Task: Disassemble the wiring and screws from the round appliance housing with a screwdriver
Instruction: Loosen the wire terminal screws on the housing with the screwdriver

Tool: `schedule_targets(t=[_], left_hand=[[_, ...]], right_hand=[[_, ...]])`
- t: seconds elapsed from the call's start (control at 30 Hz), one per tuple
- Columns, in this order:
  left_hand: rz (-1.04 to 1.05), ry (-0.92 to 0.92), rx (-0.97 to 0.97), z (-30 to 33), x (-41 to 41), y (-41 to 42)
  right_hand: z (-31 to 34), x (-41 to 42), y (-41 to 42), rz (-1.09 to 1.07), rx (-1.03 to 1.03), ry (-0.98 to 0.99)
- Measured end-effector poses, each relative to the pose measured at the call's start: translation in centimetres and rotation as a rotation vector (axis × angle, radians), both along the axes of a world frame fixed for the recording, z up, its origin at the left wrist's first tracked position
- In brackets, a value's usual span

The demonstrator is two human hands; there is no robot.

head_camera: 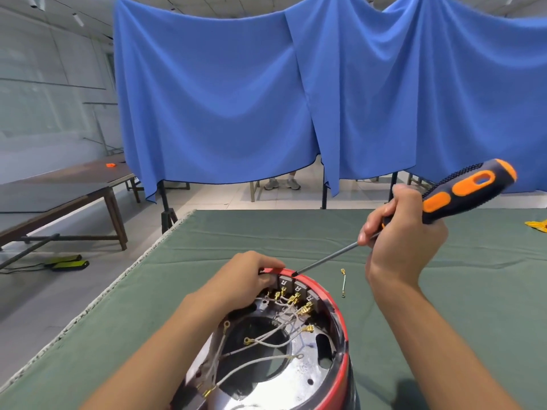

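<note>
The round appliance housing has a red rim and a shiny metal inside, and it stands at the near edge of the green table. White wires with gold terminals cross its inside. My left hand grips the far rim, fingers curled over it. My right hand holds a black-and-orange screwdriver by the lower handle. Its shaft slants down to the left, and the tip touches the top of the far rim beside my left hand.
One loose wire with gold ends lies on the green cloth right of the housing. A yellow object sits at the far right edge. Blue curtains hang behind the table. A wooden bench stands at left.
</note>
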State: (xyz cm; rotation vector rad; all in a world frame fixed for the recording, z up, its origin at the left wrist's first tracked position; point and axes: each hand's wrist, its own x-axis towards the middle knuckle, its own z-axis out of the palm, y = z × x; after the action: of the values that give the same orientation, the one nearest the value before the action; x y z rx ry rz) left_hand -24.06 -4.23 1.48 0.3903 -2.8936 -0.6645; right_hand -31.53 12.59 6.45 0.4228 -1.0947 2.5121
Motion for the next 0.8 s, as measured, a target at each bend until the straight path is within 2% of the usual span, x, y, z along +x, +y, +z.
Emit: schedule_targets(t=[0.13,0.8], left_hand=[[0.073,-0.023,-0.166,0.1,-0.5,0.7],[0.217,-0.062,-0.228,-0.2,-1.3,1.7]], right_hand=[[-0.5,0.4,-0.5,0.007,0.075,0.037],[-2.2,0.9,-1.0,-0.044,0.172,0.072]])
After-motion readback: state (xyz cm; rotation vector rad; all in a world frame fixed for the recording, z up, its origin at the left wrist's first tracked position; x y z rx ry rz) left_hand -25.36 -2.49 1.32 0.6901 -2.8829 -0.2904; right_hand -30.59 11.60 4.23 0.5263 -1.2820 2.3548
